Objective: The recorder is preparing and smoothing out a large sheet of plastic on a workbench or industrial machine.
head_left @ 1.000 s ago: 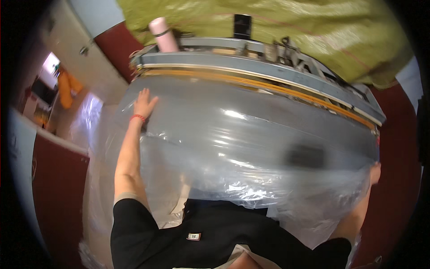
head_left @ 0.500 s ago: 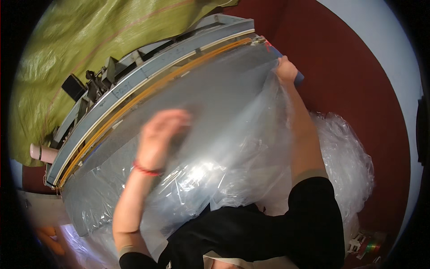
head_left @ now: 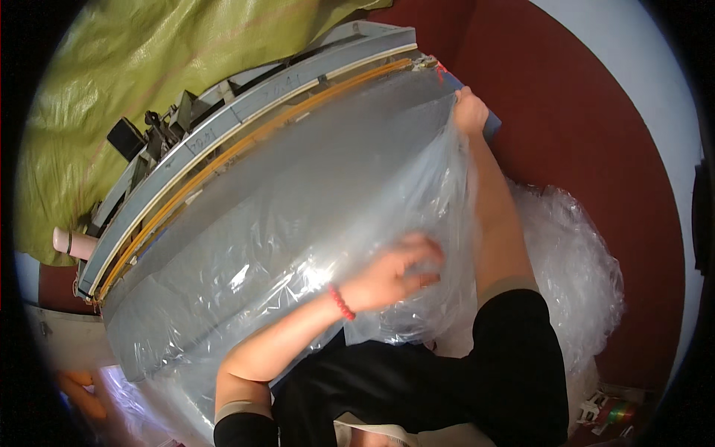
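Observation:
A wide sheet of clear plastic film (head_left: 246,276) lies across the grey work surface before me and hangs in folds toward my body. At the far right corner, my right hand (head_left: 471,112) grips the film's edge with closed fingers, pulling it into creases that run down along my forearm. My left hand (head_left: 395,272), with a red bead bracelet on its wrist, hovers over or lightly touches the film near the middle. Its fingers are apart and slightly blurred, with nothing held in them. Whether the left fingertips touch the film, I cannot tell.
Along the far side runs a long grey metal bar (head_left: 253,104) with an orange strip (head_left: 290,118). Behind it lies a yellow-green cover (head_left: 112,82). A pink bottle (head_left: 73,243) rests at the left end. Bunched clear plastic (head_left: 570,276) lies at right on the dark red floor (head_left: 596,149).
My left hand has swept right and nearer to my body, from the middle of the surface to the folds beside my right arm. My right hand keeps its grip, almost unmoved.

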Action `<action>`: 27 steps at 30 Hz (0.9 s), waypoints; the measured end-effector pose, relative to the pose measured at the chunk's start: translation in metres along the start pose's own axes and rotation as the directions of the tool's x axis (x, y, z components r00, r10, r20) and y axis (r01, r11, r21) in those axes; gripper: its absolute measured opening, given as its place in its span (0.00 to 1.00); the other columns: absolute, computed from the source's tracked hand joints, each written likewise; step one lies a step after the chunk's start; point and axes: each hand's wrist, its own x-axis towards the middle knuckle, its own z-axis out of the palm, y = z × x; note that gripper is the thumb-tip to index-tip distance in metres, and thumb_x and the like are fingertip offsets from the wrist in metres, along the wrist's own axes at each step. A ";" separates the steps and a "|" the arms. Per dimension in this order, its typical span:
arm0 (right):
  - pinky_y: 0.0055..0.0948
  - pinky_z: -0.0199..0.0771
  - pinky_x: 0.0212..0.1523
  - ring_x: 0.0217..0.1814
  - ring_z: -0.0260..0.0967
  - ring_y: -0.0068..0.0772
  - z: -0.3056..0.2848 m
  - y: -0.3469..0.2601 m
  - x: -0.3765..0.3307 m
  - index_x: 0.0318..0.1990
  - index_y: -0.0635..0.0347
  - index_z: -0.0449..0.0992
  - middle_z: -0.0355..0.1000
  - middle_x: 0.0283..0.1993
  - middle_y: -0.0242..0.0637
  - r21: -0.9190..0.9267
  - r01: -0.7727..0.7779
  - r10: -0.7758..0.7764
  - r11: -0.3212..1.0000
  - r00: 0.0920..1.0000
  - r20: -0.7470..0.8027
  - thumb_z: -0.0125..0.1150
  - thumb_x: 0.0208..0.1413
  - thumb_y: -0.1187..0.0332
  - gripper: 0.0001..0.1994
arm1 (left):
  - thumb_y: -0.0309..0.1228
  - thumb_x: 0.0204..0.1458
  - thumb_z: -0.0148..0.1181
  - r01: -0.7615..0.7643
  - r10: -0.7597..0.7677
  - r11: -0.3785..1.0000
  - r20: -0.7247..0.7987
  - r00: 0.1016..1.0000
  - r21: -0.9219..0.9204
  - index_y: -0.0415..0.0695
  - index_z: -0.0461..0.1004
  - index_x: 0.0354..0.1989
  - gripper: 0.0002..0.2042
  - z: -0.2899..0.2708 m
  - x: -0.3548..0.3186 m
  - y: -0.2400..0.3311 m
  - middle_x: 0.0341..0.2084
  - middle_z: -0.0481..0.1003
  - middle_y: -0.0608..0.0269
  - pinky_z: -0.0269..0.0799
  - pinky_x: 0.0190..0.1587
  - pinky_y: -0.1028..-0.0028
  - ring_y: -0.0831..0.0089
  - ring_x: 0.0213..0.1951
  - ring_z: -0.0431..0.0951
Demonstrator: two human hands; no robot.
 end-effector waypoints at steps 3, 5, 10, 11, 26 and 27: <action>0.44 0.65 0.30 0.29 0.69 0.49 -0.002 -0.005 -0.002 0.29 0.61 0.68 0.70 0.24 0.48 -0.019 -0.009 0.009 1.000 1.000 0.023 0.45 0.53 0.63 0.10 | 0.30 0.51 0.49 0.025 0.049 0.987 -0.444 0.895 0.160 0.40 0.59 0.51 0.19 0.023 -0.001 -0.030 0.53 0.58 0.50 0.56 0.54 0.66 0.59 0.56 0.56; 0.44 0.66 0.31 0.30 0.69 0.49 -0.003 -0.008 -0.003 0.29 0.61 0.68 0.70 0.24 0.48 -0.015 -0.009 0.010 1.000 0.999 0.039 0.44 0.53 0.63 0.11 | 0.31 0.49 0.52 0.245 -0.229 0.969 -0.506 0.832 -0.037 0.40 0.64 0.48 0.17 0.045 -0.003 -0.066 0.46 0.66 0.53 0.63 0.48 0.70 0.64 0.48 0.67; 0.44 0.66 0.32 0.32 0.69 0.49 -0.005 -0.008 -0.002 0.30 0.61 0.68 0.70 0.26 0.49 -0.031 -0.036 0.038 0.999 0.996 0.075 0.44 0.53 0.62 0.11 | 0.29 0.47 0.56 0.354 -0.352 0.901 0.055 0.934 -0.251 0.40 0.71 0.37 0.10 0.030 -0.029 -0.043 0.33 0.71 0.62 0.65 0.32 0.79 0.81 0.30 0.68; 0.44 0.66 0.33 0.32 0.69 0.49 -0.006 -0.006 -0.002 0.30 0.61 0.68 0.70 0.27 0.49 -0.046 -0.047 0.051 0.998 0.995 0.088 0.44 0.54 0.62 0.12 | 0.30 0.46 0.57 0.305 -0.304 0.936 0.037 0.952 -0.177 0.40 0.72 0.35 0.09 0.027 -0.035 -0.032 0.31 0.72 0.63 0.64 0.32 0.79 0.82 0.30 0.68; 0.47 0.63 0.36 0.36 0.67 0.53 -0.004 -0.003 -0.001 0.32 0.59 0.66 0.70 0.29 0.50 -0.017 -0.073 0.075 0.997 0.986 0.149 0.42 0.54 0.58 0.14 | 0.26 0.48 0.54 -0.003 -0.044 0.911 -0.104 0.994 -0.412 0.39 0.71 0.39 0.09 0.016 -0.082 0.005 0.28 0.73 0.62 0.67 0.36 0.76 0.73 0.31 0.72; 0.48 0.63 0.36 0.37 0.67 0.53 -0.003 -0.005 0.001 0.33 0.59 0.66 0.70 0.30 0.50 -0.018 -0.065 0.067 0.998 0.985 0.156 0.41 0.54 0.57 0.14 | 0.26 0.48 0.54 -0.119 0.053 0.958 -0.246 0.968 -0.262 0.39 0.73 0.33 0.06 0.010 -0.098 0.018 0.27 0.73 0.60 0.67 0.36 0.74 0.70 0.31 0.72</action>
